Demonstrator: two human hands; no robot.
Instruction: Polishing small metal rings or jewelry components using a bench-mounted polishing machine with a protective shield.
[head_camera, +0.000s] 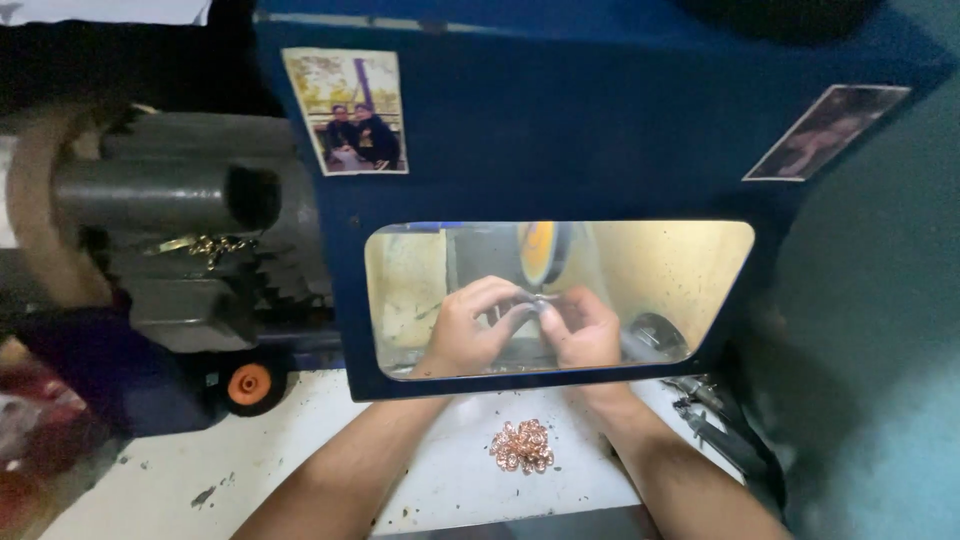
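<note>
Behind a clear window, the left hand (470, 325) and the right hand (583, 328) meet fingertip to fingertip, both pinching a small metal piece (537, 300) between them; the piece is too small to tell its exact shape. It sits just below the edge of a yellow polishing wheel (540, 250), which stands upright above the hands; whether it touches the wheel cannot be told. Both forearms pass under the lower edge of a dark blue guard hood (560, 120), whose window (690, 270) shows the lit yellowish chamber inside. Between the forearms, on the white surface (300, 450), lies a small heap of copper-coloured rings (521, 446), apart from both arms. To the left of the hood sits a grey motor housing (180, 230) with an orange knob (250, 384) below it. Two photographs are stuck on the hood, one upper left (346, 110), one upper right (825, 130). Dark metal tools (715, 425) lie by the right forearm.
</note>
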